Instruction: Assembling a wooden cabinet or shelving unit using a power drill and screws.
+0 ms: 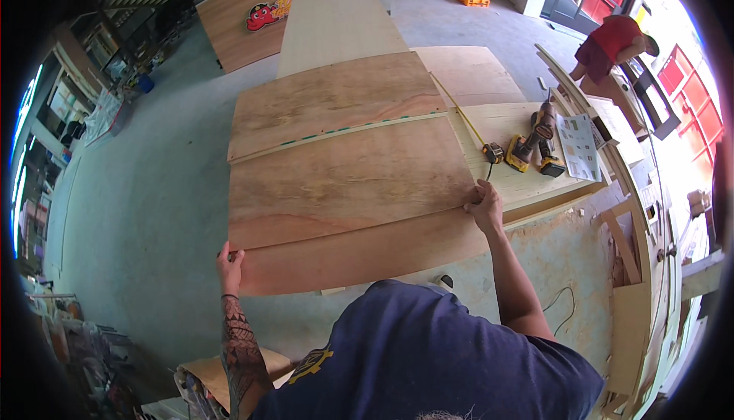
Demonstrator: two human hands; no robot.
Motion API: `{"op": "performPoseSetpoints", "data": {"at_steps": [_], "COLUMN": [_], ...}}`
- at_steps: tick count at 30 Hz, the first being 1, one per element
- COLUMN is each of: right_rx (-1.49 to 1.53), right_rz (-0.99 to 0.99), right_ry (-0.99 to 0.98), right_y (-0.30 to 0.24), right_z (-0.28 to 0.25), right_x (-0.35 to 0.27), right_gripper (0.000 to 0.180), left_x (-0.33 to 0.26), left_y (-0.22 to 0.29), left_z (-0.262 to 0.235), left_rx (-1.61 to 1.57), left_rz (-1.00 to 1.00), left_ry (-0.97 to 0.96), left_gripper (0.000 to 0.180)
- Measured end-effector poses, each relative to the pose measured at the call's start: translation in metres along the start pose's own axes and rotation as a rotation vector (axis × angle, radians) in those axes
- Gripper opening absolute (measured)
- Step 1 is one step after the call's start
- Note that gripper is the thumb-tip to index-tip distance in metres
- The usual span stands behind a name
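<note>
A large brown plywood sheet [348, 179] lies on top of other plywood sheets [336, 95] stacked on a work surface in front of me. My left hand [228, 267] grips the sheet's near left corner, fingers curled over the edge. My right hand [485, 204] holds its right edge near the front corner. A lower sheet [367, 256] sticks out beneath it toward me. A thin strip with green marks [344, 131] runs across between the upper sheets.
A yellow tape measure [492, 152], extended, and yellow-black cordless drills [535, 145] lie on a pale board [527, 183] to the right, beside a printed paper sheet [579, 147]. A person in a red shirt [612, 45] bends over at far right. Lumber racks [642, 282] line the right side. More panels [260, 15] stand behind.
</note>
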State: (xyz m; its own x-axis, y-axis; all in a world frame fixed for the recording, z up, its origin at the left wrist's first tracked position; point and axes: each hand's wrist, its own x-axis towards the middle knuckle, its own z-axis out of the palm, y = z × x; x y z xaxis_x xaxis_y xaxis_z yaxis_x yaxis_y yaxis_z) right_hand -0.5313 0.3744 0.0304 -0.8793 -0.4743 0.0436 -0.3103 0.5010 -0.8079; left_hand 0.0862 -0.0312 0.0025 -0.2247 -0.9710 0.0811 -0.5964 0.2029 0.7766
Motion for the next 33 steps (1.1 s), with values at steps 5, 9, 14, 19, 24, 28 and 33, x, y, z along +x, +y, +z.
{"op": "performPoseSetpoints", "data": {"at_steps": [5, 9, 14, 19, 24, 28, 33], "right_rx": [0.011, -0.047, 0.09, 0.182, 0.085, 0.109, 0.153], "right_rz": [0.0, -0.067, -0.028, -0.024, 0.02, -0.033, -0.013], "right_ry": [-0.02, 0.013, -0.082, -0.079, -0.108, -0.151, -0.166], "right_y": [-0.001, 0.011, 0.019, 0.026, 0.01, 0.035, 0.042], "right_z": [0.008, 0.004, 0.006, -0.001, -0.007, -0.005, 0.002], "right_x": [0.005, 0.005, 0.012, 0.01, 0.009, 0.022, 0.034], "right_gripper": [0.086, 0.082, 0.078, 0.086, 0.09, 0.093, 0.094], "left_x": [-0.001, -0.002, -0.008, -0.013, -0.017, -0.011, 0.007], "left_y": [-0.011, -0.001, -0.012, 0.019, 0.014, 0.005, 0.004], "left_z": [-0.005, 0.005, -0.003, 0.002, 0.004, -0.001, -0.001], "left_rx": [0.004, -0.114, 0.025, 0.062, 0.091, 0.071, -0.093], "left_rz": [-0.04, 0.048, 0.115, -0.008, 0.012, 0.042, 0.003], "left_ry": [0.027, -0.015, 0.146, 0.109, 0.131, 0.098, -0.039], "left_gripper": [0.057, 0.058, 0.063, 0.065, 0.066, 0.066, 0.057]}}
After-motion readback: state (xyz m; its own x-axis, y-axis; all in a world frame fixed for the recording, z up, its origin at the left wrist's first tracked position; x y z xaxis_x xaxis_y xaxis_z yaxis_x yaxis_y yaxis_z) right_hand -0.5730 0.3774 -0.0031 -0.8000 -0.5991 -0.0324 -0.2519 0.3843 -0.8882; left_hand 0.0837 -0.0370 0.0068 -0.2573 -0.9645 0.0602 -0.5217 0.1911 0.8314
